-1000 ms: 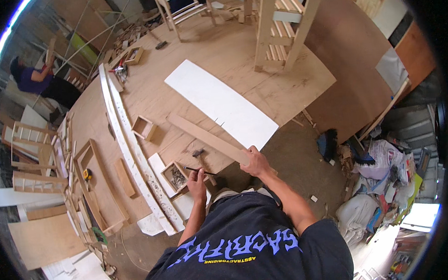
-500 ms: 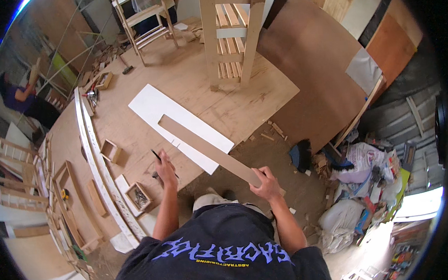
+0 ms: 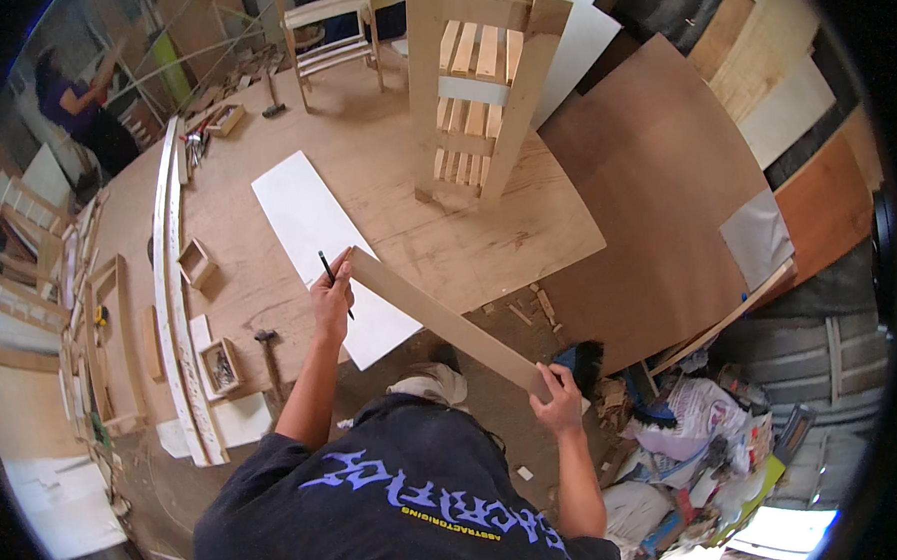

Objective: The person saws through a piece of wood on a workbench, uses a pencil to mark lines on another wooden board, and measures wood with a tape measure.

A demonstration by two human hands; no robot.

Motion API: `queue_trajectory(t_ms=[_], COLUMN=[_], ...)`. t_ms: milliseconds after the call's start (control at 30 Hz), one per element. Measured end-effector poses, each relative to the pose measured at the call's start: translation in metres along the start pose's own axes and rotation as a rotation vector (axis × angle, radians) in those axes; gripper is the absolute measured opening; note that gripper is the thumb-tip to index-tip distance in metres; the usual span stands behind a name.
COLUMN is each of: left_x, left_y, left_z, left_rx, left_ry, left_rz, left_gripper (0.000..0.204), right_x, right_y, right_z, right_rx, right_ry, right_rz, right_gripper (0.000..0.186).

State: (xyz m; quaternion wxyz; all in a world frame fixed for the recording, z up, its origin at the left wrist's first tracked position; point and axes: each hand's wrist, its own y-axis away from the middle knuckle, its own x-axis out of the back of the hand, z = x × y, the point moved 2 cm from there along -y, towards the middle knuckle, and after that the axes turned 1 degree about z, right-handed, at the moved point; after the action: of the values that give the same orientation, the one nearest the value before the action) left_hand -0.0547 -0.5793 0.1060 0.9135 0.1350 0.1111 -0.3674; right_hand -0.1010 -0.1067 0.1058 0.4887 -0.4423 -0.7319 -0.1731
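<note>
A long, flat brown wooden strip (image 3: 453, 327) is stretched between my two hands, slanting from upper left to lower right. My left hand (image 3: 331, 303) is closed at its far end and also holds a dark pencil (image 3: 326, 265) that points up past the fingers. At the near end, my right hand (image 3: 558, 400) grips the strip, with the thumb and fingers wrapped round it. Beneath and beside the strip lies a white panel (image 3: 300, 211) on the plywood work surface, partly covered by my left hand and the strip.
A slatted wooden frame (image 3: 490, 88) stands at the far middle. Left lie a hammer (image 3: 270, 358), a small box of hardware (image 3: 235, 381), another wooden box (image 3: 198, 263) and long white rails (image 3: 172, 292). Filled bags (image 3: 676, 435) sit at right. A person (image 3: 86, 111) works far left.
My left hand, with the pencil, has moved up and right to take the strip's far end. The strip has shifted off most of the white panel. The whole view has turned slightly.
</note>
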Motion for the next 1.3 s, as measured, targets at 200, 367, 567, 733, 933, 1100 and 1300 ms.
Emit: queue_trajectory(t_ms=[200,367,567,733,933,1100,1300], left_x=[-0.065,-0.091,-0.098,-0.113,-0.182,-0.187,-0.214], left_y=[-0.006,-0.018,-0.004,0.018,0.015,0.031,0.032], left_z=[-0.032,-0.078,-0.137,-0.179,-0.202,-0.227,-0.23], left_rx=[-0.012,-0.048,-0.008,0.134,0.293,0.307,0.256], left_ry=[0.03,-0.329,-0.439,-0.59,-0.802,-0.959,-0.941], left_rz=[0.216,0.366,0.551,0.688,0.826,0.979,1.057], left_gripper=[0.032,0.028,0.028,0.031,0.037,0.037,0.033], right_x=[0.036,0.053,0.052,0.029,-0.025,-0.029,-0.031], right_y=[-0.084,-0.143,-0.209,-0.287,-0.381,-0.435,-0.437], right_z=[0.069,0.133,0.198,0.257,0.369,0.333,0.352], right_rx=[0.055,0.087,0.257,0.402,0.55,0.668,0.695], right_ry=[-0.013,0.035,0.028,0.004,0.037,0.104,0.216], right_rz=[-0.002,-0.039,-0.2,-0.371,-0.528,-0.705,-0.737], right_gripper=[0.062,0.06,0.059,0.058,0.056,0.058,0.061])
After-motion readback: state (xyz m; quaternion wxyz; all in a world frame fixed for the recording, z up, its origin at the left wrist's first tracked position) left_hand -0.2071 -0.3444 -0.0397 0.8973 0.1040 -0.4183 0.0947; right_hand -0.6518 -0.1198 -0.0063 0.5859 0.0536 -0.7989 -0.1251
